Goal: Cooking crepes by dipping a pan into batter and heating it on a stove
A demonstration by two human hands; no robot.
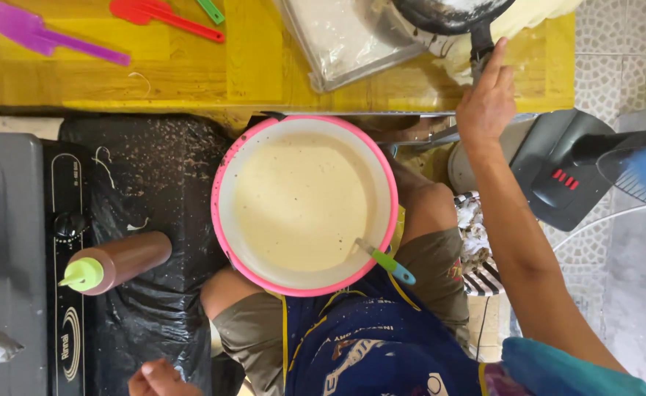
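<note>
My right hand (488,103) reaches to the far right and grips the black handle of a dark frying pan (451,13), index finger stretched along the handle. My left hand (158,378) is curled into a fist at the lower edge, partly cut off, with nothing visible in it, beside a black plastic sheet (154,169). Between my knees sits a pink-rimmed bowl (224,169) full of pale batter (301,205). A utensil with a green and blue handle (390,264) leans in the bowl at its near right rim.
A brown squeeze bottle with a green cap (121,262) lies on a black stove (15,242) at left. The yellow wooden table (227,73) holds a purple spatula (44,35), a red spatula (165,15) and a plastic-lined tray (352,40). A fan (561,169) stands at right.
</note>
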